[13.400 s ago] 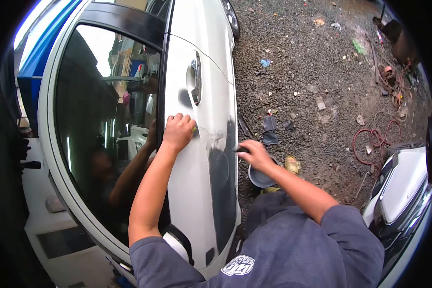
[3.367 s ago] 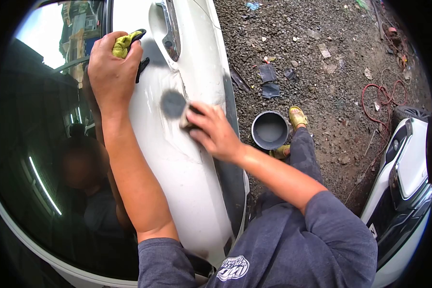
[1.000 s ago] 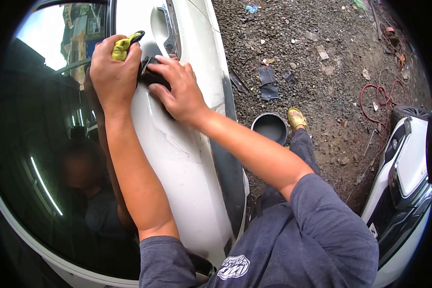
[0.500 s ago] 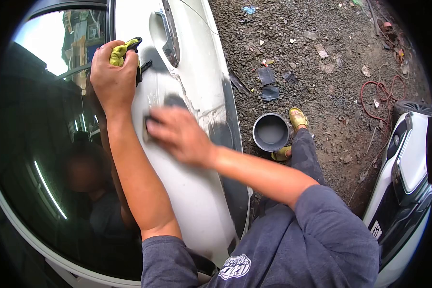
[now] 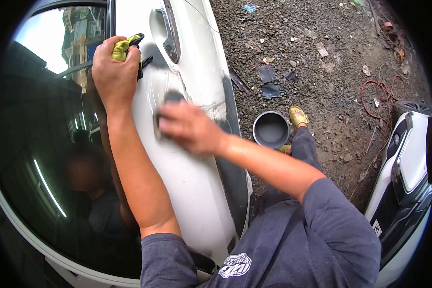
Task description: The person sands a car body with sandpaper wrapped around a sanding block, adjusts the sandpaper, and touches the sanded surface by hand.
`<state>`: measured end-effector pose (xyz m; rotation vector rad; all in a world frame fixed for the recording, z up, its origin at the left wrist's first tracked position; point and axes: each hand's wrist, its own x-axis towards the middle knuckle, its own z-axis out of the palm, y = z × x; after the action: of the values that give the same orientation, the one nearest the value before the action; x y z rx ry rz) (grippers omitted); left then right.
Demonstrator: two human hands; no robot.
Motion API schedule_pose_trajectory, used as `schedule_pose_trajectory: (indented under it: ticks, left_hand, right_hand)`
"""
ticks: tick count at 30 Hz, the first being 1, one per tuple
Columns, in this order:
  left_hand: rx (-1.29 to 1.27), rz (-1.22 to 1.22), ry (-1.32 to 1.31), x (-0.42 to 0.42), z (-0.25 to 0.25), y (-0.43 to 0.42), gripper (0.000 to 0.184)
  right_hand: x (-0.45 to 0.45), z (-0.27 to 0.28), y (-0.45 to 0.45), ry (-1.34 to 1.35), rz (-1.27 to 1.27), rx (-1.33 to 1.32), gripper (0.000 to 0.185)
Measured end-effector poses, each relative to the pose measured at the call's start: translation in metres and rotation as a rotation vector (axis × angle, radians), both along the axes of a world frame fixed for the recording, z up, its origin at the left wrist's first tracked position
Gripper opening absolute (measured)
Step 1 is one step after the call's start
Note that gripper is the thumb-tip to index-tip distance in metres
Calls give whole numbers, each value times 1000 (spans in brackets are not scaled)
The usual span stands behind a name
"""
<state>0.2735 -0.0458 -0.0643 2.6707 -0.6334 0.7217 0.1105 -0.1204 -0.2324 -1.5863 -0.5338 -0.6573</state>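
My left hand (image 5: 114, 77) is closed around a yellow-green cloth (image 5: 122, 49) with black edging, at the base of the car window. Smeared by motion, my right hand (image 5: 189, 127) presses a dark pad (image 5: 157, 126) against the white car door (image 5: 182, 192). Only the pad's edge shows past my fingertips, so its exact kind is unclear. Around that hand the door looks wet, with a dark patch (image 5: 174, 97) just beyond the fingers. A rough, cracked crease (image 5: 185, 89) runs from below the door handle (image 5: 168, 33).
A dark bucket (image 5: 271, 130) of greyish liquid stands on the gravel by my yellow sandals (image 5: 298, 116). Black scraps (image 5: 270, 91) lie beyond it. A red hose (image 5: 377, 93) coils at the right, near another white vehicle's front (image 5: 410, 163).
My right hand has slid a little to the right across the door with the pad. The left hand stays by the window with the cloth, barely shifted.
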Motion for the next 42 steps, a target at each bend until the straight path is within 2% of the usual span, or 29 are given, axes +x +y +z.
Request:
schedule_pose_trajectory:
  ticks: [1, 4, 6, 7, 8, 10, 11, 13, 14, 17, 19, 21, 24, 27, 28, 30, 32, 34, 36, 39, 41, 42]
  left_hand:
    - [-13, 3, 6, 1, 0, -1, 23]
    - [37, -31, 8, 4, -1, 1, 24]
    - [56, -43, 14, 7, -3, 3, 24]
    - [69, -49, 22, 7, -4, 5, 24]
    - [101, -51, 12, 7, -5, 4, 24]
    - [169, -53, 2, 3, -5, 3, 25]
    - [242, -59, -69, 3, -7, 2, 26]
    - [392, -62, -209, 1, -9, 1, 28]
    - [413, -79, -187, 1, -9, 3, 29]
    - [487, -89, -145, 3, -10, 6, 32]
    - [563, -58, -113, -3, -11, 1, 31]
    - [603, -79, -80, -5, -8, -3, 29]
    - [645, -96, -35, -23, -7, -12, 17]
    - [672, -113, 6, -55, -14, -24, 9]
    - [669, -149, 97, -62, -20, -23, 8]
    - [743, -157, 79, -96, -43, -26, 10]
    - [793, -100, 177, -140, -61, -29, 12]
    - [774, -98, 222, -174, -81, -27, 10]
    - [712, -7, 281, -209, -98, -31, 8]
    - [400, 294, 427, -251, -125, -63, 11]
    - [-34, 516, 510, -282, -140, -107, 13]
    - [-164, 553, 499, -294, -132, -140, 11]
  right_hand:
    - [30, -8, -3, -4, -27, 135, 60]
    - [38, -4, 0, 157, -190, 120, 62]
    - [-12, 1, 12, 99, -132, 84, 63]
    - [-42, 2, 12, 134, -45, -14, 66]
    - [-55, -2, 7, 116, 48, -56, 62]
    - [-29, -12, 0, 40, 1, -67, 61]
    - [2, -20, 5, 8, -110, 57, 57]
    - [45, -13, -8, 140, -154, 98, 56]
    - [50, -9, -10, 174, -220, 86, 56]
    - [-21, -10, -7, 214, -72, 75, 54]
    - [-83, -21, -24, 292, 94, -83, 53]
    - [-125, -42, -59, 416, 212, -178, 49]
    - [-145, -80, -143, 498, 158, -167, 48]
    - [-145, -93, -248, 633, 81, -301, 44]
    - [-146, -98, -279, 674, 42, -331, 42]
    - [-144, -109, -344, 701, -6, -392, 42]
    - [-143, -96, -403, 774, -45, -426, 44]
    - [-143, -85, -456, 795, -107, -437, 45]
    - [-143, -84, -502, 790, -137, -318, 46]
    - [-141, -68, -548, 984, -164, 24, 53]
    - [-132, -61, -555, 931, -161, 235, 53]
    - [-132, -57, -557, 915, -156, 335, 53]
